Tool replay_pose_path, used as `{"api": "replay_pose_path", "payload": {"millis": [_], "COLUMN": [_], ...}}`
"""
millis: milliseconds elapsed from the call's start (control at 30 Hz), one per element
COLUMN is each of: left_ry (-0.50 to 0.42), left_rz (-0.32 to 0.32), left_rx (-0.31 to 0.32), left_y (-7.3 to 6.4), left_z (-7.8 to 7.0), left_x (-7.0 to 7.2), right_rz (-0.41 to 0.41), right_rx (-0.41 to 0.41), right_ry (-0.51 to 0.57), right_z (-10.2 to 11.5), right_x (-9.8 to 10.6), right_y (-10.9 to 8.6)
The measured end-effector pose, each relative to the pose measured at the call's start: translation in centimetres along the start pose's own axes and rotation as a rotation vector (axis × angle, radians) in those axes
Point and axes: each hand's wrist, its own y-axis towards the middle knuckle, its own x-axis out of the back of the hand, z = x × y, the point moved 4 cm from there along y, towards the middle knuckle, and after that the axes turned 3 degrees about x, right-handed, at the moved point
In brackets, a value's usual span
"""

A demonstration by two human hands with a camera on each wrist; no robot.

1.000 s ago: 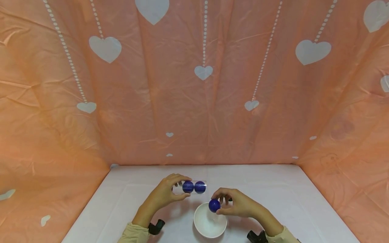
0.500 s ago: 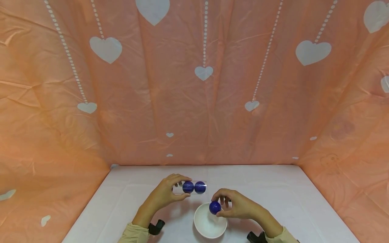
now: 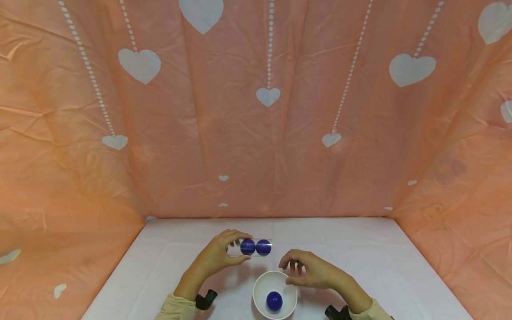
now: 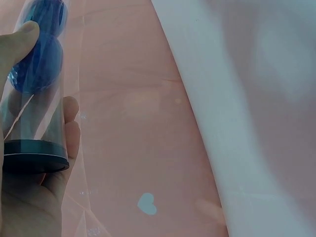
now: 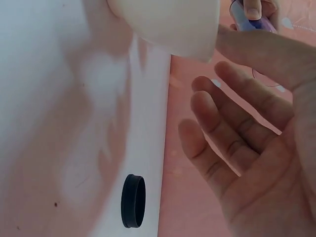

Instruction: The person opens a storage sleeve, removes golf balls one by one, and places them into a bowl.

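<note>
My left hand (image 3: 222,251) grips a clear tube (image 4: 34,118) lying sideways above the table, fingers on one side and thumb on the other. Two blue balls (image 3: 255,247) sit in the tube toward its right end; a black cap (image 4: 37,157) covers the end near the palm. A third blue ball (image 3: 274,301) rests inside a white bowl (image 3: 258,284). Over the bowl's right rim is my right hand (image 3: 314,270), fingers loosely bent and nothing between them. In the right wrist view its thumb overlaps the edge of the bowl.
A black ring-shaped cap (image 5: 133,201) stands on the white table (image 3: 360,249), beyond the right hand's fingers. Peach cloth (image 3: 272,178) with white hearts hangs behind the table and at both sides.
The right hand has let go of the third blue ball, which has dropped into the bowl. The bowl has shifted slightly toward me. The left hand and tube have stayed put.
</note>
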Motion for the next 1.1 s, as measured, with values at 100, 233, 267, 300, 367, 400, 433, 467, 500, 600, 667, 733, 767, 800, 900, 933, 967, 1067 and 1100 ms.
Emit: {"api": "replay_pose_path", "payload": {"millis": [100, 233, 267, 300, 367, 400, 433, 467, 500, 600, 667, 733, 767, 800, 900, 933, 967, 1067, 1100], "left_ry": [0.001, 0.004, 0.004, 0.007, 0.007, 0.007, 0.007, 0.006, 0.007, 0.005, 0.005, 0.004, 0.004, 0.004, 0.004, 0.005, 0.005, 0.004, 0.004], "left_rz": [0.001, -0.001, -0.002, -0.002, 0.000, 0.002, 0.004, 0.007, 0.008, 0.012, 0.012, 0.008, 0.007, 0.005, -0.005, -0.008, -0.008, -0.007, -0.005], "left_rx": [0.000, -0.006, -0.008, -0.010, -0.006, -0.005, -0.002, -0.001, 0.002, 0.002, -0.002, -0.012, -0.016, -0.023, -0.047, -0.055, -0.058, -0.063, -0.060], "left_y": [0.0, -0.1, -0.1, -0.1, -0.1, -0.2, -0.2, -0.2, -0.2, -0.1, -0.1, 0.0, 0.0, 0.0, 0.1, 0.1, 0.1, 0.2, 0.2], "left_z": [0.0, 0.0, 0.0, 0.0, 0.0, -0.1, -0.1, -0.1, -0.1, -0.2, -0.3, -0.3, -0.3, -0.3, -0.4, -0.4, -0.4, -0.5, -0.5], "left_x": [0.0, -0.1, -0.1, -0.1, -0.1, -0.1, -0.1, -0.1, -0.1, -0.1, -0.2, -0.2, -0.2, -0.3, -0.4, -0.4, -0.4, -0.4, -0.5], "right_rz": [-0.039, -0.131, -0.159, -0.187, -0.244, -0.273, -0.301, -0.327, -0.353, -0.409, -0.428, -0.438, -0.441, -0.442, -0.449, -0.451, -0.453, -0.456, -0.456], "right_rx": [0.000, 0.002, 0.003, 0.006, 0.010, 0.010, 0.010, 0.011, 0.011, 0.013, 0.013, 0.014, 0.016, 0.018, 0.027, 0.030, 0.030, 0.023, 0.020], "right_ry": [-0.006, 0.003, 0.004, 0.007, 0.018, 0.021, 0.028, 0.030, 0.037, 0.061, 0.085, 0.113, 0.126, 0.137, 0.163, 0.167, 0.172, 0.190, 0.195], "right_z": [0.2, 0.5, 0.5, 0.5, 0.6, 0.6, 0.6, 0.5, 0.5, 0.4, 0.4, 0.4, 0.4, 0.4, 0.5, 0.5, 0.5, 0.4, 0.4], "right_x": [0.2, 0.4, 0.5, 0.5, 0.5, 0.6, 0.6, 0.5, 0.5, 0.2, 0.1, -0.1, -0.2, -0.2, -0.4, -0.4, -0.4, -0.5, -0.5], "right_y": [0.1, 0.4, 0.4, 0.5, 0.6, 0.7, 0.8, 0.9, 0.9, 1.1, 1.2, 1.3, 1.3, 1.4, 1.5, 1.5, 1.5, 1.5, 1.5]}}
